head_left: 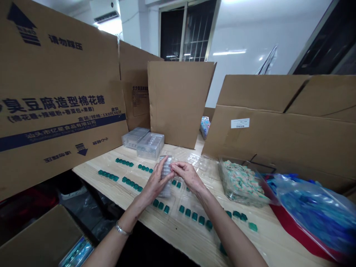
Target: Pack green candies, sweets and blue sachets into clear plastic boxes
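My left hand (pixel 155 180) grips a narrow clear plastic blister tray (pixel 166 190), which stands tilted on the table. My right hand (pixel 187 175) reaches across, with its fingertips pinched at the tray's upper right edge. Rows of small green cubes (pixel 193 217) lie in clear trays on the pale wooden table (pixel 194 237) beneath and around both hands. A clear bag of green-and-white sweets (pixel 240 183) lies to the right of my right hand. Parts of the held tray are hidden by my fingers.
Upright cardboard boxes (pixel 178 104) wall the table's far side and left. Stacked clear trays (pixel 150 145) stand at the back. A blue plastic bag (pixel 314 215) lies on red material at the right. The table's near edge drops to dark floor clutter.
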